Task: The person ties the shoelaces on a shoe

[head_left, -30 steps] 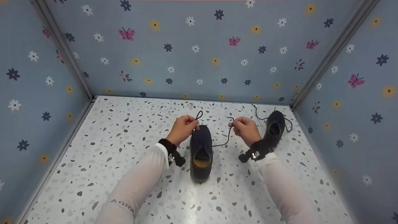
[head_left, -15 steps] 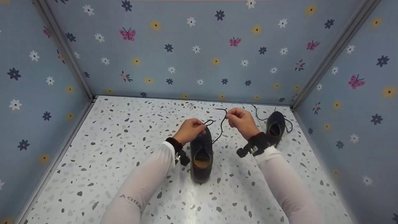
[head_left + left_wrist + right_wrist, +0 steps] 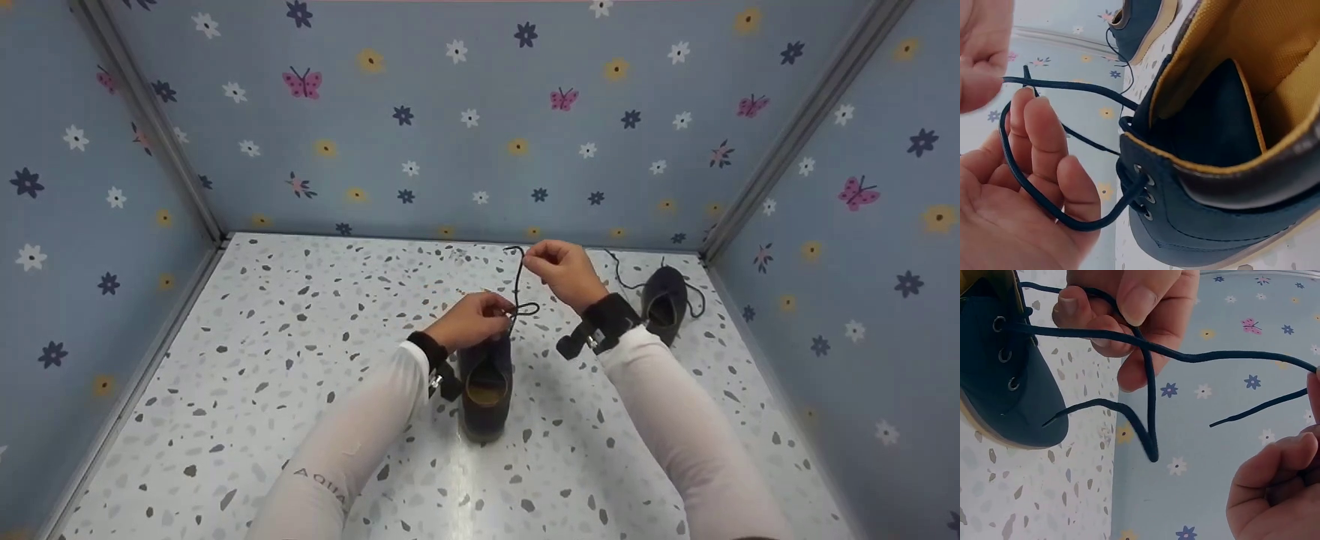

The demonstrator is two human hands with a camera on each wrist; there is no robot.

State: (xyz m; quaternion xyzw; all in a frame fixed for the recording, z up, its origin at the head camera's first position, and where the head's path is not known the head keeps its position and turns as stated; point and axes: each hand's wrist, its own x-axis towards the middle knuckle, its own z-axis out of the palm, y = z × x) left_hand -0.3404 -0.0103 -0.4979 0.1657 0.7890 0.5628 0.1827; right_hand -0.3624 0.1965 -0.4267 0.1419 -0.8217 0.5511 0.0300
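A navy shoe (image 3: 484, 424) with a yellow lining (image 3: 1292, 50) stands on the floor, toe pointing away from me. My left hand (image 3: 472, 324) is over its toe and pinches a doubled dark lace, whose loop (image 3: 529, 308) sticks out to the right. Farther forward and right, my right hand (image 3: 568, 274) pinches the other lace (image 3: 1224, 355) near its end and holds it stretched up from the shoe. This lace crosses in front of the looped lace (image 3: 1151, 399) in the right wrist view. A free tip dangles from each hand.
A second navy shoe (image 3: 665, 285) stands at the back right with its laces loose. Flower-printed panels (image 3: 450, 112) enclose the speckled white floor (image 3: 300, 322) at the back and both sides. Each wrist wears a black strap (image 3: 611, 319) with a camera.
My right hand has moved forward and left, lifting its lace. My left hand has shifted right and slightly nearer to me over the toe, so the loop and the stretched lace now cross.
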